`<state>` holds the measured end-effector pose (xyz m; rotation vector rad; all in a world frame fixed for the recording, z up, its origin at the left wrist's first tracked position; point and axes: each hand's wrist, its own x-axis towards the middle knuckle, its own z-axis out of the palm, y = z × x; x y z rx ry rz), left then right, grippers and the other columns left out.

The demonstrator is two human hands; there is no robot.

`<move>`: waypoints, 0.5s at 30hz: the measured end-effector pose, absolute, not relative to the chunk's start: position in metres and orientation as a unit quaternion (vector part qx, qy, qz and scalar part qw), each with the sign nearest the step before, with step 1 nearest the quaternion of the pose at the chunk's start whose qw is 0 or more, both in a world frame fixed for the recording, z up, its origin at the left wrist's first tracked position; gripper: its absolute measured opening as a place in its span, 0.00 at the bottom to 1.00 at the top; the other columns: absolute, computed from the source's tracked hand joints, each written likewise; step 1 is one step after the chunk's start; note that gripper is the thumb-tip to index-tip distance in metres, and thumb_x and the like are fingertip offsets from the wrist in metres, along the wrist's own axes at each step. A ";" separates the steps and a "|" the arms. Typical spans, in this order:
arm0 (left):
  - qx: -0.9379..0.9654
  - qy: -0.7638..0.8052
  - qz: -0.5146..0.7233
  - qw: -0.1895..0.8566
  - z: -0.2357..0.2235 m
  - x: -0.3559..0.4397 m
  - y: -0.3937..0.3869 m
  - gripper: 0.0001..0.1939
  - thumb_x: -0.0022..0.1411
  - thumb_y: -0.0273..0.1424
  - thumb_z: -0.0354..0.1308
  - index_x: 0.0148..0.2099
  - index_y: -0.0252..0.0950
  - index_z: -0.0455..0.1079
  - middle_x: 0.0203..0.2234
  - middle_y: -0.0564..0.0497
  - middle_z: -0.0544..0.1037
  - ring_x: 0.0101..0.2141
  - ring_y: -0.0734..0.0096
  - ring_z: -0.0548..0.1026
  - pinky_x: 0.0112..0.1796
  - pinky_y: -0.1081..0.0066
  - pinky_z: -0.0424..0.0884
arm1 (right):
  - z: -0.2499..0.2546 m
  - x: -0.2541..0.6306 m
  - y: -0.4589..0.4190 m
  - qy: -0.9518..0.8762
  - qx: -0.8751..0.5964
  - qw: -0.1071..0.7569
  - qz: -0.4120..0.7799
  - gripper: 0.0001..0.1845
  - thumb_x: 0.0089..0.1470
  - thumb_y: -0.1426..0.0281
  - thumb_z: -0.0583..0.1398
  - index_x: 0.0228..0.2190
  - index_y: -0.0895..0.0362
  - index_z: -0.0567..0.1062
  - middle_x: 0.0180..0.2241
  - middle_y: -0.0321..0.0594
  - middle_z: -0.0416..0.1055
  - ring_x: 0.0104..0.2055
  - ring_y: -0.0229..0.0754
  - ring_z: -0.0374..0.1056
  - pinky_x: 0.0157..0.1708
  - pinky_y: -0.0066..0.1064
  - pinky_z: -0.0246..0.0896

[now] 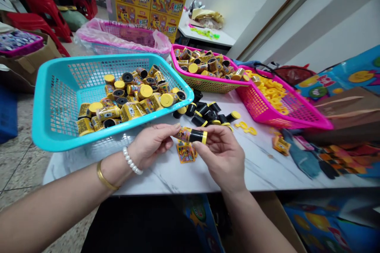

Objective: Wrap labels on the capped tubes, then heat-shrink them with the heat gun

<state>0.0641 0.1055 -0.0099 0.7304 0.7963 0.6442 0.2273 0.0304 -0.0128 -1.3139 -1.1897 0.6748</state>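
Both hands together: the left hand [151, 144] and right hand [221, 156] pinch one small cylinder [190, 135] between their fingertips, just in front of the turquoise plastic basket [71, 57]. Cylinder held roughly level, yellow-labelled part toward the left hand, black band and yellow end toward the right. Contents not visible. Just right of the basket, loose black-banded cylinders [204, 112] lie on the marble-patterned table [261, 170], with a few yellow rings [245, 127] further right. Below the hands and close to the basket, a printed yellow-orange sachet [185, 152] lies flat.

Risks (judged): the fingertip grip on a small, smooth cylinder could slip, dropping it among the sachets or loose pieces. Uneven pressure could leave the yellow end askew, if it is a separate cap. Round pieces could roll off the table if knocked. The basket sits near the table's edge, so a forearm bump could shift it and spill its load.
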 end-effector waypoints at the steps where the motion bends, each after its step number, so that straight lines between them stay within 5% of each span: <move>1: 0.351 0.384 0.322 0.791 -0.009 0.064 0.105 0.14 0.53 0.38 0.69 0.29 0.32 0.72 0.16 0.57 0.64 0.17 0.85 0.57 0.16 0.80 0.47 | -0.013 0.227 0.030 -0.513 -0.554 0.592 0.282 0.16 0.47 0.69 0.69 0.37 0.52 0.71 0.39 0.39 0.78 0.38 0.40 0.76 0.40 0.32 0.74; 5: 0.399 0.381 0.323 0.769 -0.008 0.063 0.105 0.18 0.48 0.37 0.72 0.39 0.34 0.73 0.26 0.54 0.74 0.21 0.81 0.65 0.19 0.79 0.55 | -0.015 0.230 0.028 -0.546 -0.540 0.584 0.264 0.18 0.45 0.70 0.71 0.38 0.52 0.73 0.39 0.39 0.75 0.39 0.42 0.74 0.40 0.34 0.73; 15: 0.539 0.319 0.187 0.757 -0.006 0.064 0.102 0.15 0.50 0.37 0.70 0.33 0.30 0.74 0.20 0.54 0.73 0.21 0.82 0.64 0.24 0.77 0.58 | -0.020 0.241 0.025 -0.644 -0.522 0.479 0.288 0.14 0.48 0.71 0.70 0.39 0.52 0.79 0.35 0.38 0.73 0.32 0.38 0.70 0.32 0.32 0.71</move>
